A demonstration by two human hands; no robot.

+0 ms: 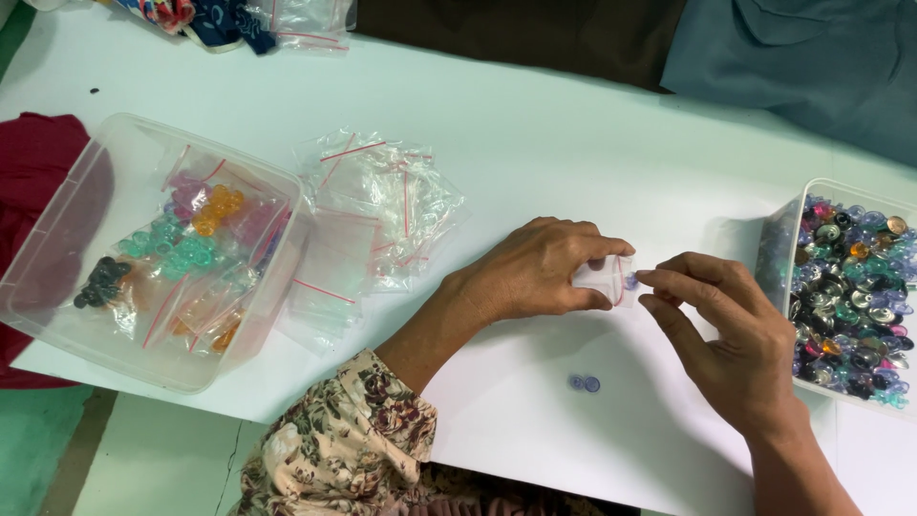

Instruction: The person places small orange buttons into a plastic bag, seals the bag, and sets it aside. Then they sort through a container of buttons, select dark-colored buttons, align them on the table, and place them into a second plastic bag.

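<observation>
My left grip (535, 272) pinches a small clear zip bag (604, 280) just above the white bench (535, 143), while my right grip (721, 334) holds a tiny bluish bead (631, 280) at the bag's red-lined mouth. Two more bluish beads (585, 383) lie on the bench below my hands. A tub of mixed beads (850, 296) stands at right; empty zip bags (377, 205) and a tub of filled bags (153, 248) sit at left.
</observation>
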